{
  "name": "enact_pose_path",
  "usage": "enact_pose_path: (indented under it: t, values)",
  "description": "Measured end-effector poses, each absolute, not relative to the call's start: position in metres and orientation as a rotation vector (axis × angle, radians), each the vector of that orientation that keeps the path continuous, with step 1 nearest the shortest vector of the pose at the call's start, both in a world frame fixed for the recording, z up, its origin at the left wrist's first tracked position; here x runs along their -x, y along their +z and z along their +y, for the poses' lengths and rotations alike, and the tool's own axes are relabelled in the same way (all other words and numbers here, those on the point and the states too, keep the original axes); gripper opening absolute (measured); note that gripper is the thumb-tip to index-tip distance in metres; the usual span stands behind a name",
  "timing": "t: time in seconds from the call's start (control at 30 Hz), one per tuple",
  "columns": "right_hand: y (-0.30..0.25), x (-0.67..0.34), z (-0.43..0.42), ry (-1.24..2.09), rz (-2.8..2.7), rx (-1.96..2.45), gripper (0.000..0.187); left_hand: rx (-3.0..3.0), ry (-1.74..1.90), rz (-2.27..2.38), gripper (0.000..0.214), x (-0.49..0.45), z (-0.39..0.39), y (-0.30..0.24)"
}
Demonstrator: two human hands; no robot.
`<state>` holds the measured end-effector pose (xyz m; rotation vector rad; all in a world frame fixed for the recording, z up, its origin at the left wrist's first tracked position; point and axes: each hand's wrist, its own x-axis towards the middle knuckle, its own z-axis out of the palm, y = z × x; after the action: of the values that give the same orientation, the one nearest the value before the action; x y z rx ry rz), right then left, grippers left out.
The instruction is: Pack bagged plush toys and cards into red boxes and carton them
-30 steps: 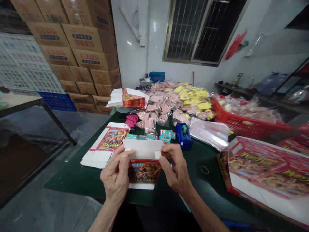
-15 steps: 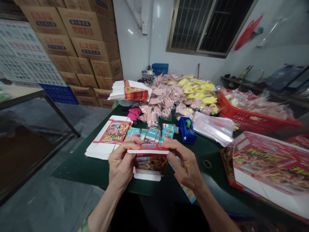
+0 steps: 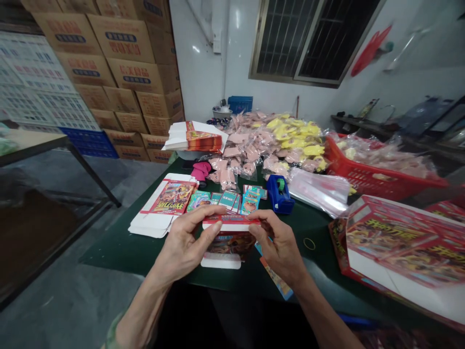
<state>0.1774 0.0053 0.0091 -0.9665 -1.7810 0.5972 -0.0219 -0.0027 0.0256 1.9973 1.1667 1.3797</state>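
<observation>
Between my hands is a small red printed cardboard box (image 3: pixel 232 245), with a white-edged flap on the top side and a white flap sticking out at the bottom. My left hand (image 3: pixel 187 242) pinches the upper flap's left part, thumb on the near face. At the right end of the same flap, my right hand (image 3: pixel 278 245) grips with thumb and fingers. Just behind the box lie small piles of teal and blue cards (image 3: pixel 229 201). Beneath my right hand, a colourful printed strip (image 3: pixel 278 278) lies on the dark green table (image 3: pixel 152 257).
Flat red-and-white box blanks (image 3: pixel 170 201) lie at left, another stack (image 3: pixel 203 140) behind. A blue tape dispenser (image 3: pixel 280 195) and clear bags (image 3: pixel 319 189) sit beyond my right hand. Pink and yellow bagged toys (image 3: pixel 254 140), a red basket (image 3: pixel 385 169) and large printed boxes (image 3: pixel 403 247) surround the workspace.
My left hand has shifted right along the box's upper flap, and its thumb now presses on the flap. My right hand has stayed near the flap's right end.
</observation>
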Motion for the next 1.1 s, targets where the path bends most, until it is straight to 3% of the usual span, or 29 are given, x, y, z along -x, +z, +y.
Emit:
enact_pose_path:
  t: [0.3,0.57,0.8,1.1]
  values:
    - [0.007,-0.176,0.002,0.499,-1.747,0.898,0.009,-1.973,1.533,0.988,0.013,0.015,-0.002,0.022]
    - [0.007,-0.174,0.002,0.477,-1.788,0.804,0.009,-2.217,1.624,0.968,0.03,0.019,-0.004,0.002]
    - [0.011,-0.175,0.003,0.41,-1.84,0.816,0.007,-2.378,1.444,0.919,0.02,0.03,-0.005,0.023]
    - [-0.004,-0.178,-0.001,0.274,-1.836,0.755,0.025,-2.49,1.449,0.94,0.031,0.027,-0.017,0.004]
